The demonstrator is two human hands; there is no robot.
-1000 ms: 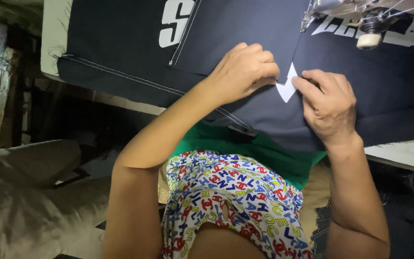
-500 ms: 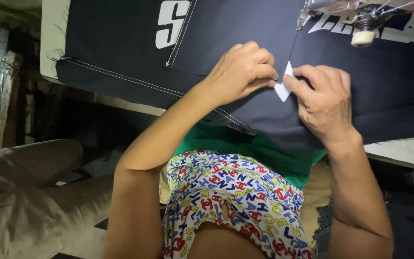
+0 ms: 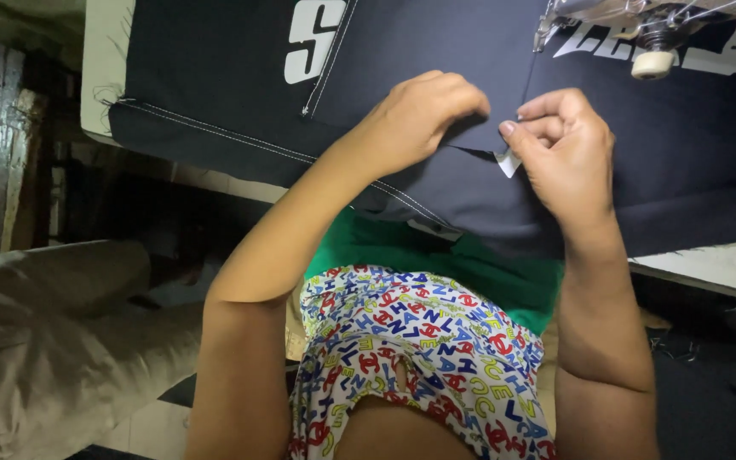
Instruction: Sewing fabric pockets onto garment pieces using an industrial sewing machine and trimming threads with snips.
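— What's different from a second ago?

— The small white tag [image 3: 509,162] shows much less. A second ago it lay as an open white notch on the dark fabric [image 3: 436,51] between the two hands; now only a sliver peeks out, just under the right hand's fingertips [image 3: 513,128].

— And the hands themselves?

— They have drawn closer. The left hand [image 3: 415,115] is curled into a loose fist, knuckles up, gripping a fold of the dark fabric. The right hand [image 3: 566,149] pinches with thumb and forefinger at the edge of that fold, right at the tag. The two almost touch.

— So the tag is being covered?

— I judge so: the fold has come over most of it, so it now sits tucked at the seam edge and not out on top. Whether the right hand grips the tag or only the cloth over it, I cannot tell.

— Where does all this sit?

— On the worktop [image 3: 726,264], near its front edge, with the fabric hanging over toward the lap. The sewing machine's head [image 3: 653,34] is up and to the right, well apart from the pinch.

— Anything else nearby?

— White block letters [image 3: 317,38] printed on the cloth, a line of pale stitching [image 3: 215,132] to the left, and green cloth [image 3: 436,255] below the dark fold.
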